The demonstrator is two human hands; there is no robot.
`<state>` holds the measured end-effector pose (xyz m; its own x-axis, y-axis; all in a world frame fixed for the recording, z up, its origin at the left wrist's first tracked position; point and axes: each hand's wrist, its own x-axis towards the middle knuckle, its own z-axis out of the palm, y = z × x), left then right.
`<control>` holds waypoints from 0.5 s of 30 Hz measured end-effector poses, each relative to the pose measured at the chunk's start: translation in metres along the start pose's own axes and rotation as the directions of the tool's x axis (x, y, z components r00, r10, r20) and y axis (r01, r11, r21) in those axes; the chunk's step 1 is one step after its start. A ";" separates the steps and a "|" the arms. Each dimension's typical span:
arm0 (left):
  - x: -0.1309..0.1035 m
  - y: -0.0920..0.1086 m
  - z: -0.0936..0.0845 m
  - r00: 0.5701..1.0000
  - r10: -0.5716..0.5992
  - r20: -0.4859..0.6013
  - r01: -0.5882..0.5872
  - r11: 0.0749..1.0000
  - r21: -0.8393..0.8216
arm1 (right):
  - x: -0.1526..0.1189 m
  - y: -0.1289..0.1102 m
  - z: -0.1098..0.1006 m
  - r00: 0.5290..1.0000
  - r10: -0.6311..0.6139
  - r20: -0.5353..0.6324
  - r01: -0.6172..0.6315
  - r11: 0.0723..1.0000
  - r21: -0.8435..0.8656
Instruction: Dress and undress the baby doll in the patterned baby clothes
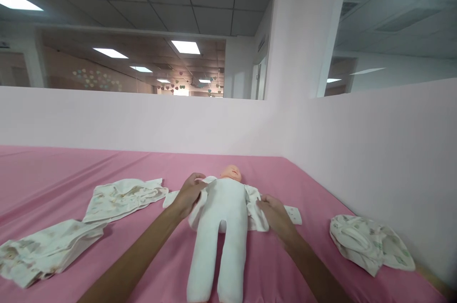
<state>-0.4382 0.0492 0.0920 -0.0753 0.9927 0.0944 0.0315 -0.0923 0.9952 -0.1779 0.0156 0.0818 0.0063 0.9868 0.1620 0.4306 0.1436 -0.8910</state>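
Note:
A baby doll (224, 205) with a white cloth body lies face up on a pink sheet, head (231, 172) away from me. A small white baby shirt (257, 221) is spread open under and beside its torso. My left hand (190, 194) is closed on the shirt's left front edge, close to the doll's shoulder. On the other side, the fingers of my right hand (274, 212) pinch the right front edge. A pale sleeve end with small dots shows past my right wrist. The doll's arms are mostly hidden by cloth and my hands.
Two patterned white baby garments, one farther back (123, 197) and one nearer (50, 248), lie on the pink sheet (150, 250) to the left. A crumpled patterned garment (367, 241) lies at the right by the wall. White low walls (143, 120) with windows bound the back and right.

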 end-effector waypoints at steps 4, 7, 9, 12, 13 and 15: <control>-0.020 0.019 0.031 0.923 -0.039 0.384 -0.067 0.963 0.260 | -0.014 -0.020 0.025 0.975 -0.080 0.205 0.070 0.996 0.053; -0.024 0.020 0.038 0.861 -0.019 0.508 -0.249 0.857 0.452 | -0.014 -0.021 0.037 0.946 -0.111 0.304 0.137 0.988 -0.068; -0.016 0.016 0.035 0.907 0.101 0.409 -0.330 0.775 0.540 | -0.006 -0.021 0.039 0.975 -0.121 0.186 0.163 0.959 -0.230; 0.008 0.009 0.029 0.956 0.190 0.223 -0.292 0.685 0.668 | 0.019 -0.023 0.041 0.983 -0.182 -0.005 0.160 0.879 -0.448; 0.018 0.007 0.028 0.969 0.173 0.175 -0.245 0.654 0.716 | 0.029 -0.024 0.043 0.983 -0.182 -0.031 0.143 0.854 -0.499; 0.038 0.004 0.029 0.989 0.120 0.087 -0.140 0.573 0.807 | 0.051 -0.026 0.048 0.989 -0.140 -0.049 0.085 0.803 -0.590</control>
<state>-0.4121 0.0887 0.0991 0.0155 0.9773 0.2111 0.8334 -0.1293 0.5373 -0.2318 0.0658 0.0931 -0.0097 0.9519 0.3062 0.8786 0.1544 -0.4519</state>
